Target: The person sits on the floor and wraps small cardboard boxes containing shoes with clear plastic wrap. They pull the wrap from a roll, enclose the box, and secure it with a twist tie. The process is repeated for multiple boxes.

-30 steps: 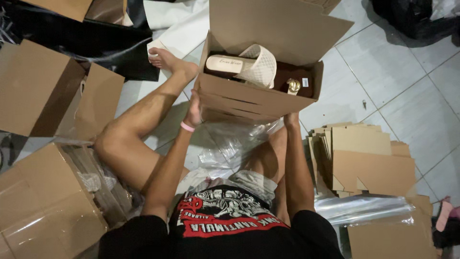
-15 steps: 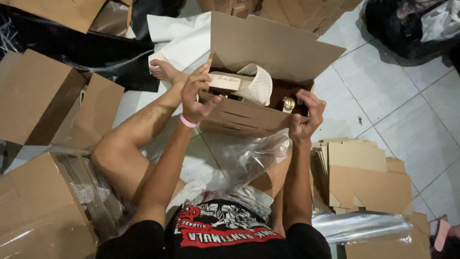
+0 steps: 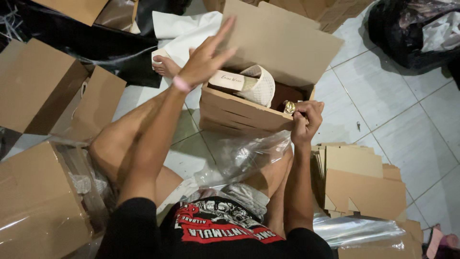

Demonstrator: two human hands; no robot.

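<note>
An open brown cardboard box (image 3: 239, 112) rests over my knee, its lid (image 3: 282, 41) standing up behind. Inside lies a cream sandal with a white mesh strap (image 3: 251, 84) and a small gold ornament (image 3: 289, 106) near the right corner. My left hand (image 3: 206, 55) hovers flat above the box's left side, fingers spread, holding nothing, a pink band on the wrist. My right hand (image 3: 306, 120) grips the box's front right corner beside the gold ornament.
Flattened cardboard pieces (image 3: 359, 177) are stacked at my right on the tiled floor. Larger brown boxes (image 3: 38, 86) and clear plastic wrap (image 3: 249, 153) lie at the left and under the box. Black bags (image 3: 412, 29) sit at the far right, white paper (image 3: 187, 29) behind.
My left hand has let go of the box's left edge and lifted above it with fingers spread. My right hand has stayed at the front right corner.
</note>
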